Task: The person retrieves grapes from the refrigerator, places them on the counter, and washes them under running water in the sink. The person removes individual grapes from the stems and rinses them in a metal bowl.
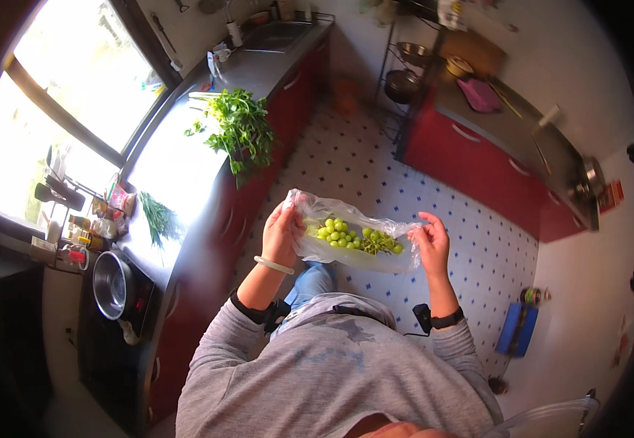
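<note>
A clear plastic bag is stretched between my two hands in front of my body, above the tiled floor. My left hand grips its left end, and my right hand pinches the right end between thumb and fingers. Green grapes sit in the middle of the bag, some still on their stems. Whether the grapes lie fully inside or partly on top of the plastic is hard to tell.
On the left counter lie a bunch of leafy greens, overhanging the edge, and thin green stalks. A metal pot stands nearer. Beyond is a sink. To the right are red cabinets and a blue box.
</note>
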### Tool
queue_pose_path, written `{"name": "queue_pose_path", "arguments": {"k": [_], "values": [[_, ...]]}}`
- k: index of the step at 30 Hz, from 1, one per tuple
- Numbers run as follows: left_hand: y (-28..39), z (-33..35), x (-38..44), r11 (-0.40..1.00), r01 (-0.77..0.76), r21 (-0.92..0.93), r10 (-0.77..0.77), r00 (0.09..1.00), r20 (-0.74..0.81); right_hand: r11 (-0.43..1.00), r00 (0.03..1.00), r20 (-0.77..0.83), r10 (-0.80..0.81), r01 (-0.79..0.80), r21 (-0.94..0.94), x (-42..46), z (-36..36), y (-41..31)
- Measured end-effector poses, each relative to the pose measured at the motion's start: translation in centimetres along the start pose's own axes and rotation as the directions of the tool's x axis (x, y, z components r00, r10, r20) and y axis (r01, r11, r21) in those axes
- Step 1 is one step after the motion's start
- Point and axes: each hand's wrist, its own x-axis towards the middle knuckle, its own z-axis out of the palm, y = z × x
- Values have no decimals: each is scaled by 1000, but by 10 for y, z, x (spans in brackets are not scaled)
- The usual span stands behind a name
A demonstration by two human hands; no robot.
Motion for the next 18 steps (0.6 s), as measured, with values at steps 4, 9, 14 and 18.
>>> {"name": "queue_pose_path", "arguments": {"k": [4, 9, 14, 18], "values": [[22, 9, 130, 999, -39, -35, 38, 999, -30, 1000, 997, 73, -23, 23, -4, 146, 44, 6], [60, 8, 294, 988, -65, -141, 59, 997, -49, 999, 987, 160, -24, 30, -35, 297, 110, 15], [123, 30, 441, 972, -216, -89, 197, 964, -179, 997, 967, 255, -9, 29, -76, 445, 163, 2], [173, 12, 545, 934, -358, 12, 349, 902, -256, 996, 924, 372, -86, 78, 37, 574, 233, 19]]}}
